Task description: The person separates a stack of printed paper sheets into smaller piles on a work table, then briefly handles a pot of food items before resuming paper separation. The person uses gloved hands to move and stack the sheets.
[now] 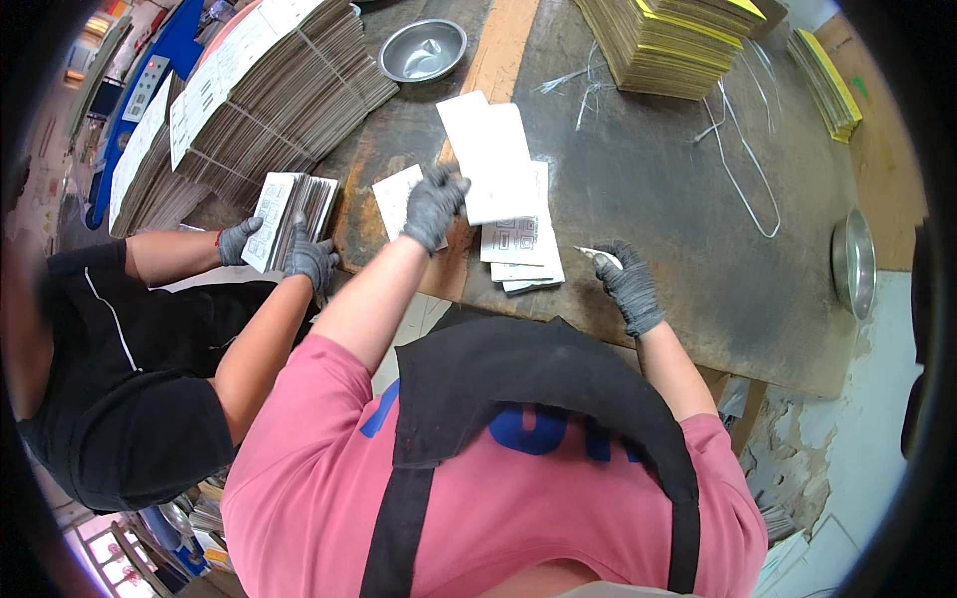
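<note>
My left hand [437, 207], in a grey glove, has its fingers closed at the left edge of a blank white card [498, 164]. That card lies partly over a small pile of cards printed with dark line drawings [520, 242]. Another blank card [463, 118] pokes out at the far side. Under and beside my left wrist rests a separate white card [395, 195]. To the right of the pile, my gloved right hand [630, 287] is closed around a small, pale, pointed tool [586, 250]; its exact kind is not clear.
At left, a co-worker's gloved hands [309, 261] hold a stack of printed cards [269, 224]. Tall tied stacks of cardboard [279, 100] stand behind. Metal bowls [424, 52] sit far and at right [854, 264]. Yellow-edged stacks [678, 50] and loose string [743, 179] lie on the table [688, 199].
</note>
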Demonstrator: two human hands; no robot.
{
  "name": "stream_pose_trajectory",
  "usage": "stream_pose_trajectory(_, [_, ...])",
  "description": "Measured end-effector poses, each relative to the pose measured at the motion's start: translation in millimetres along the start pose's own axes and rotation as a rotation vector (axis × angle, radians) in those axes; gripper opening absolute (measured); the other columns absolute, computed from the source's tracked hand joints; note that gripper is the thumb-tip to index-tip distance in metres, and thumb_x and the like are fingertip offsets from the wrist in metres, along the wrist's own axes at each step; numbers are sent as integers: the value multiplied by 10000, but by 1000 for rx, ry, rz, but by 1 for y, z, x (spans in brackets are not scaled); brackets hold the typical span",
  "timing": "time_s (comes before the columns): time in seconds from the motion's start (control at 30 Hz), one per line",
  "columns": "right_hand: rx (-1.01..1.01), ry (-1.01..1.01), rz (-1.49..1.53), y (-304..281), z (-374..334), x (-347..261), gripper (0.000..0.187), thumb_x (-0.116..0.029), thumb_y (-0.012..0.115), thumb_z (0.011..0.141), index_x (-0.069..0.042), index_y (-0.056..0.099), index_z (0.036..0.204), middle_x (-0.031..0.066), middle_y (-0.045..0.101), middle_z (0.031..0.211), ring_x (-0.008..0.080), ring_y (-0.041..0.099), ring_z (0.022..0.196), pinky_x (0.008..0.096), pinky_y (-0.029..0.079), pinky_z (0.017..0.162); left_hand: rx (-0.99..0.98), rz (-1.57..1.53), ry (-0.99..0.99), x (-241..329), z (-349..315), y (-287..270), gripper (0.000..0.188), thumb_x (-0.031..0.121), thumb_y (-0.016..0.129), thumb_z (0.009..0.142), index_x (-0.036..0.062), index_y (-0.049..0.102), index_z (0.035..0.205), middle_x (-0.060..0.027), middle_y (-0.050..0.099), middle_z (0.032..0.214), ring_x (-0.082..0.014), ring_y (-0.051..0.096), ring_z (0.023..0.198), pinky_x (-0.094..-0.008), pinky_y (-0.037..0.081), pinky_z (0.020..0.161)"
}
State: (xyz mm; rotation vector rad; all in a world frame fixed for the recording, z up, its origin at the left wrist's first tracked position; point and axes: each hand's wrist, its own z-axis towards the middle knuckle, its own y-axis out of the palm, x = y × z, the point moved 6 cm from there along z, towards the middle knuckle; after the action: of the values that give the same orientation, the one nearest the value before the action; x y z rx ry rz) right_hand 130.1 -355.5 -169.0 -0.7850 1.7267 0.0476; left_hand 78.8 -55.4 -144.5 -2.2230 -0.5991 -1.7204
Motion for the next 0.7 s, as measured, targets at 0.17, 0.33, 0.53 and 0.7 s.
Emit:
stream_pose_trajectory(0.17, [15, -26, -86, -6, 1, 3, 262, -258, 563, 780, -27, 576, 904, 146, 584, 813, 243, 557, 716, 329, 437, 653, 115, 71, -61, 12, 71, -17, 314, 124, 595, 783, -26, 516, 1047, -84, 593, 810, -141, 545, 597, -240, 474, 502])
stream_pose_trajectory(0.33, [-41, -75, -183, -2, 1, -8, 266, -256, 566, 770, -33, 574, 915, 150, 586, 830, 268, 565, 740, 343, 444, 663, 253, 290, -145, -20, 57, -32, 476, 261, 656, 747, -3, 477, 1100, -65, 567, 721, -147, 514, 546, -264, 448, 497])
stream_pose_trajectory(0.53, [-125, -60, -175, 16, 8, -19, 277, -247, 560, 766, -42, 575, 953, 152, 597, 869, 261, 574, 774, 340, 447, 695, -60, 464, -242, -74, -20, 16, 523, 195, 689, 697, -8, 462, 1123, -87, 585, 840, -146, 558, 636, -249, 461, 531])
stream_pose_trajectory(0.7, [-118, -79, -161, 40, 28, -38, 318, -246, 553, 770, -34, 562, 1007, 157, 601, 905, 240, 581, 814, 324, 448, 737, -18, 399, -159, -75, -37, 26, 475, 102, 648, 708, -15, 459, 1128, -15, 545, 743, -71, 470, 573, -203, 408, 504])
